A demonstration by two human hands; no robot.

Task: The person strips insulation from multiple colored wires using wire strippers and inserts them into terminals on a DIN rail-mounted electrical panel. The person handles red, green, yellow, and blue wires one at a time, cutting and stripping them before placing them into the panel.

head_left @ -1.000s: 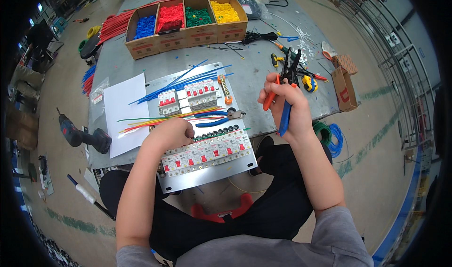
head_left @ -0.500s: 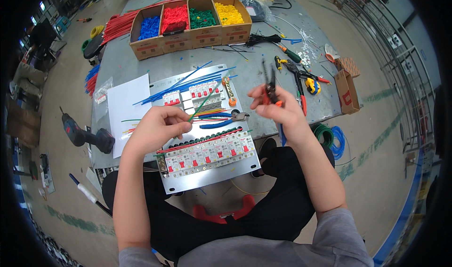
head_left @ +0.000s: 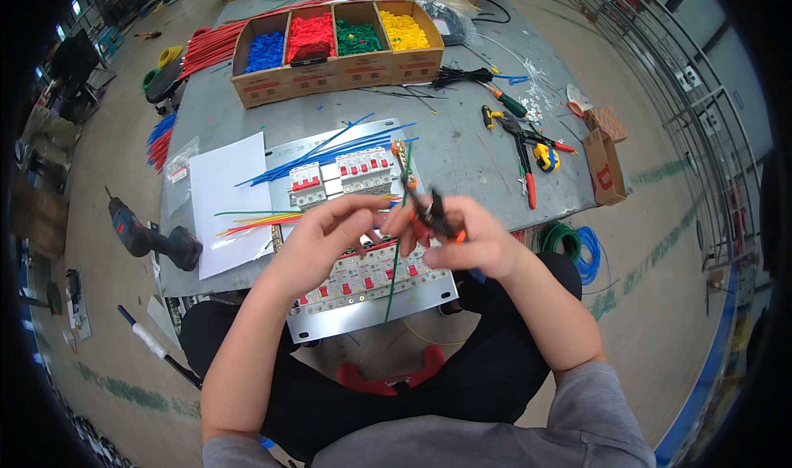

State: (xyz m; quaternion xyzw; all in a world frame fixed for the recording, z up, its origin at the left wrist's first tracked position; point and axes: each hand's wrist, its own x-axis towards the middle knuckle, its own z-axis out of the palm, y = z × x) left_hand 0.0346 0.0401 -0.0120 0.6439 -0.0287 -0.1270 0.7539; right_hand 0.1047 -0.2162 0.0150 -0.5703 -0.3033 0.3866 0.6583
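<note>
1. A workshop with a concrete floor surrounds a grey metal table [head_left: 462, 150], seen from above; the person sits at its near edge.
2. The left hand [head_left: 318, 241] is curled, its fingertips pinching a thin green wire [head_left: 396, 262] that runs from above the hands down over the near panel.
3. The right hand [head_left: 478, 241] is clenched around a pair of orange-handled pliers [head_left: 433, 216], whose dark head meets the wire just beside the left fingertips.
4. Below both hands lies a metal panel of circuit breakers [head_left: 371, 291] with red levers, overhanging the table edge above the person's lap.
5. A second row of breakers [head_left: 342, 175] sits further back, with blue wires [head_left: 330, 150] fanned across it and a white sheet of paper [head_left: 227, 200] to its left.
6. Further back a cardboard box [head_left: 338, 72] holds blue, red, green and yellow pieces in separate compartments.
7. Hand tools [head_left: 524, 150] lie to the right, well apart from the hands; a cordless drill [head_left: 148, 237] lies on the floor to the left.
</note>
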